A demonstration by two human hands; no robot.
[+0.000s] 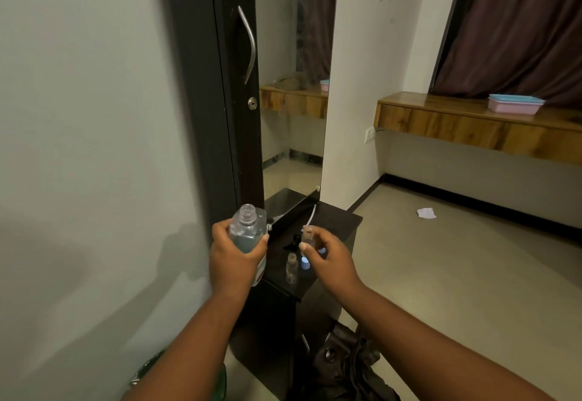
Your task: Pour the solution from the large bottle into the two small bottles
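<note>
My left hand [233, 255] grips the large clear bottle [248, 230], which is uncapped, upright and partly filled with a bluish liquid. My right hand [327, 259] holds one small clear bottle [307, 237] by its body, mouth up and open, just right of the large bottle. The second small bottle [291, 268] stands upright and uncapped on the black cabinet top [343, 221], below and between my hands. A black pump cap with a white tube [310, 216] lies on the cabinet behind the bottles.
A tall mirror [293, 85] and a dark door with a metal handle [248, 44] rise behind the cabinet. A dark bag [346, 366] lies on the floor at the cabinet's base. A wooden shelf [472, 126] with plastic boxes [515, 104] runs along the right wall.
</note>
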